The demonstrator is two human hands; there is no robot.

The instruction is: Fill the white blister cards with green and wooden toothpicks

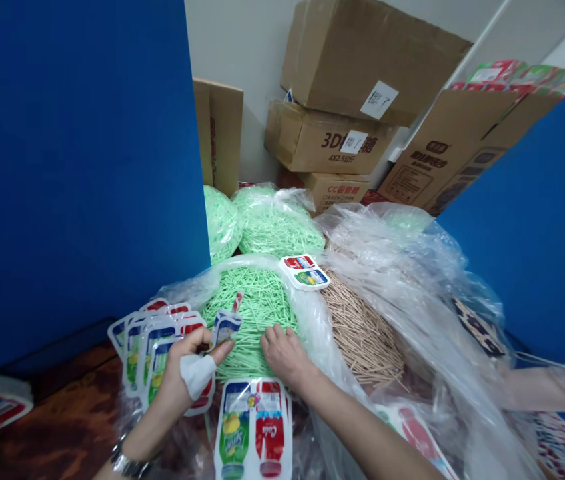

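My left hand (193, 363), with a white patch near the thumb, pinches a small blue-and-white printed packet (225, 327). A red-and-white striped piece stands up from the packet's top. My right hand (285, 353) has its fingers curled down onto the thin green sticks (247, 287) in an open clear bag; its fingertips are partly hidden among them. Beside my left hand several bottle-printed packs (135, 353) lie overlapped. In front of me is a pack with Sprite and Cola bottle pictures (255, 427). Another printed pack (305, 272) rests on the bag's edge.
Brown sticks (359, 327) fill a bag at the right, under loose clear plastic (412, 260). Another person's arm (552, 388) reaches in from the right. Tied bags of green sticks (277, 227) and stacked cartons (342, 137) stand behind. Blue panels (77, 167) border the left and right.
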